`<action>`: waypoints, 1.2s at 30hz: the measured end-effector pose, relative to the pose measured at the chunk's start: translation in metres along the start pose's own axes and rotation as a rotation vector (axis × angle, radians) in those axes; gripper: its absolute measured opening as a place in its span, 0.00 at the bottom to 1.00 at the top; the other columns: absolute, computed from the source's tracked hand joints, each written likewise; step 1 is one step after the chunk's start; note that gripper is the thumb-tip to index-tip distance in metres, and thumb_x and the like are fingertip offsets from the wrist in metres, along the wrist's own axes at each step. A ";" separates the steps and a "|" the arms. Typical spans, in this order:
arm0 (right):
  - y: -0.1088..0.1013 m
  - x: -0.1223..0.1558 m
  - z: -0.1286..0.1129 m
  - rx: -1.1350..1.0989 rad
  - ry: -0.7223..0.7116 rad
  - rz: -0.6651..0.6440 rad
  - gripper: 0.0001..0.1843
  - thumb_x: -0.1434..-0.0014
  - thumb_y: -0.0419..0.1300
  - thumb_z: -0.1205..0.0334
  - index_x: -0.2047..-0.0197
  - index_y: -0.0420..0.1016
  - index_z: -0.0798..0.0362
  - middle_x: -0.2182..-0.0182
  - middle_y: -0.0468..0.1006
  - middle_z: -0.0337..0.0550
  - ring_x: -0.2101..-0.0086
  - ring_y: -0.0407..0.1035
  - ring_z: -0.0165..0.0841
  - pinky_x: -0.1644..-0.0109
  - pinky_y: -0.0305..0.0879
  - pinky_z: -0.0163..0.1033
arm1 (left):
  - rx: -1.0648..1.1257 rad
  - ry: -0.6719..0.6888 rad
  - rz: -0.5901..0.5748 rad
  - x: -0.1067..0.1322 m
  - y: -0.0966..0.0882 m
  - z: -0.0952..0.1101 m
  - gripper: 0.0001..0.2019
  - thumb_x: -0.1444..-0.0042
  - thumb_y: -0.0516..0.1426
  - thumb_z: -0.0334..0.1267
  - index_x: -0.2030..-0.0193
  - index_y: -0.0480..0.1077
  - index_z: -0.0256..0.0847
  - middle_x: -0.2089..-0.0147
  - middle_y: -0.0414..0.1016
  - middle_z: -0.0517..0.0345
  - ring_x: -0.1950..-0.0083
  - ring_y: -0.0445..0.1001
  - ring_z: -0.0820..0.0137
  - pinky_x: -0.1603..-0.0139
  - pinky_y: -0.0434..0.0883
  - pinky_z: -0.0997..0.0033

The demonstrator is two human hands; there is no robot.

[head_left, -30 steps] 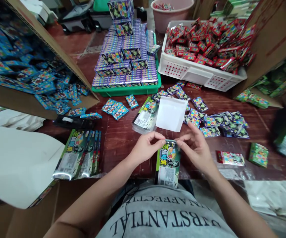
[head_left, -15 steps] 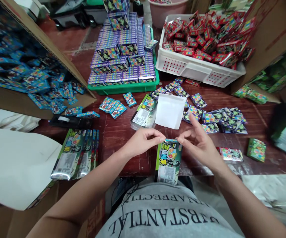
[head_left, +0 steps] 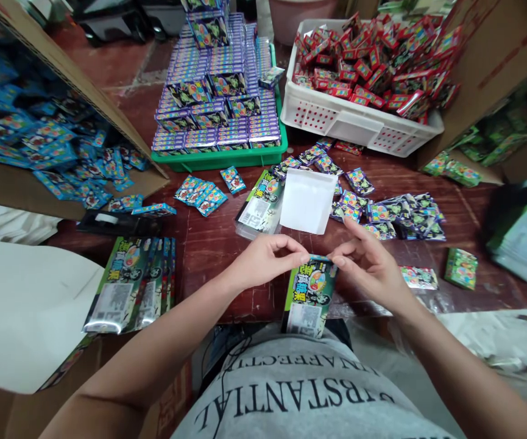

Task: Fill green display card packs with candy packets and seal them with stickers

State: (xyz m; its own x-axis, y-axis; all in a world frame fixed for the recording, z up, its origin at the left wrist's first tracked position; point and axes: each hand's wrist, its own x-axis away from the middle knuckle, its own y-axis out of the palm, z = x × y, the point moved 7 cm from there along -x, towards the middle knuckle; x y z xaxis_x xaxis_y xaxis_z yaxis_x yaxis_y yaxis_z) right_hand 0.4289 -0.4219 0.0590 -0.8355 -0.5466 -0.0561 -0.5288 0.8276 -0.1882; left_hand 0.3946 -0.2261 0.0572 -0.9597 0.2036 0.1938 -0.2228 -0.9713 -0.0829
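Note:
My left hand (head_left: 263, 259) and my right hand (head_left: 368, 263) both pinch the top edge of a green printed pouch (head_left: 309, 296), which hangs upright over the table's front edge against my shirt. Just beyond my fingers lie a white square bag (head_left: 306, 200) and another green pouch (head_left: 261, 199) flat on the red-brown table. Small purple-green packets (head_left: 395, 213) are scattered to the right of the white bag, close to my right hand.
A green tray (head_left: 220, 160) stacked with purple boxes and a white basket (head_left: 350, 125) of red packets stand at the back. Cardboard boxes of blue packets (head_left: 53, 146) sit at left and of green packets (head_left: 482, 146) at right. Several green pouches (head_left: 130, 283) lie front left.
Both hands stay pinched on the pouch top; my right fingers have curled a little closer onto it. The view has tipped slightly downward.

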 end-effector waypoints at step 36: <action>0.263 -0.164 -0.102 0.348 -0.277 -0.375 0.12 0.31 0.54 0.59 0.57 0.79 0.51 0.56 0.83 0.46 0.54 0.76 0.40 0.50 0.72 0.45 | -0.907 -0.427 1.026 0.225 -0.145 0.038 0.55 0.52 0.65 0.64 0.24 0.47 0.43 0.22 0.41 0.34 0.24 0.46 0.35 0.30 0.52 0.32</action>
State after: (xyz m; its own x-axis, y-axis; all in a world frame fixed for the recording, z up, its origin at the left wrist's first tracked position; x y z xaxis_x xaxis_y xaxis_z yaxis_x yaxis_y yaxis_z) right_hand 0.4116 -0.1021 0.1187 -0.5059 -0.8458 -0.1693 -0.6612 0.5063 -0.5536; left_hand 0.2172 -0.0444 0.1497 -0.6728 -0.7363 -0.0723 0.3373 -0.2183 -0.9157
